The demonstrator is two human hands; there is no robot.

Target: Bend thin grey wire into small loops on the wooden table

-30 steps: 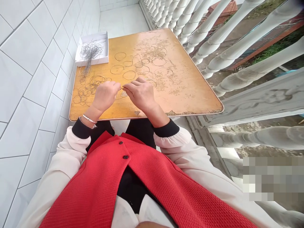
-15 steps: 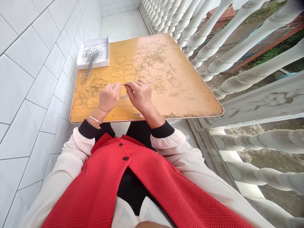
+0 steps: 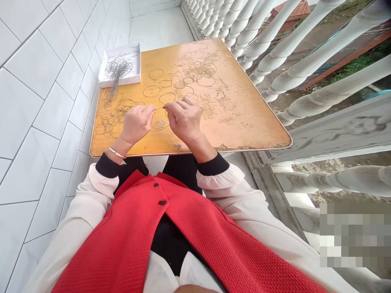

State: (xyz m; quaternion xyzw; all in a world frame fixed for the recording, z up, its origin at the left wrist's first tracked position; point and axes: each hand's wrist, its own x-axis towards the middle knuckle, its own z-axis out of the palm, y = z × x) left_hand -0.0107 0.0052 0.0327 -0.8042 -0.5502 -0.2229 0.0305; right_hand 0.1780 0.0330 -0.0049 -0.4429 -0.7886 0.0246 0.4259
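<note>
My left hand [image 3: 137,124] and my right hand [image 3: 183,120] hover over the table, fingertips pinched and close together. Both appear to grip a thin dark wire formed into a ring [image 3: 160,129], which lies partly under them. Several finished wire rings [image 3: 183,83] lie spread on the wooden tabletop [image 3: 238,122], and a tangled heap of rings [image 3: 111,118] sits just beyond my left hand. A white cardboard box [image 3: 119,83] at the far left corner holds a bundle of straight wires [image 3: 116,70].
A white tiled wall [image 3: 51,110] runs along the table's left side. A white balustrade [image 3: 305,69] stands along the right, with a stone rail. The tabletop's veneer is worn and chipped near its front edge [image 3: 232,147]. Tiled floor [image 3: 159,28] extends beyond the table.
My hands have moved slightly apart and farther up the table, and the wire ring between them now shows more fully. The camera view has shifted slightly.
</note>
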